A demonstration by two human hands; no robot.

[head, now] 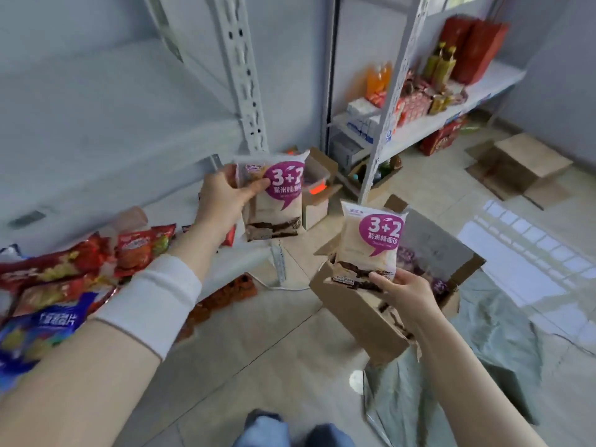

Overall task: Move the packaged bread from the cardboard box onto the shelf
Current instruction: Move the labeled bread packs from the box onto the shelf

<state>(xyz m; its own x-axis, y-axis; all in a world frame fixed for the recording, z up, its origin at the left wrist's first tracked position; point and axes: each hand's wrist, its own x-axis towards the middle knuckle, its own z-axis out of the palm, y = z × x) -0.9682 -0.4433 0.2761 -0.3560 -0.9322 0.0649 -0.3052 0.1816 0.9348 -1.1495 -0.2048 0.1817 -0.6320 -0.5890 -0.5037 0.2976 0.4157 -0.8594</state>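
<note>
Bread packs, two of them, are held up in the air, one in each hand. Left hand (225,195) grips the side of the left bread pack (274,201), thumb across its front, holding it upright beside the edge of the white shelf (96,130). A white wristband (151,298) circles the left forearm. Right hand (406,295) pinches the bottom edge of the right bread pack (371,243), which stands upright above the open cardboard box (361,314). Both packs carry a purple speech-bubble label reading "3+2". The box sits on the tiled floor (274,366), partly on a grey plastic sheet (483,350), with more purple-marked packs visible inside. Red and blue snack bags (64,285) lie on the shelf at lower left. A second shelf unit (451,108) with assorted goods stands well apart at upper right.
</note>
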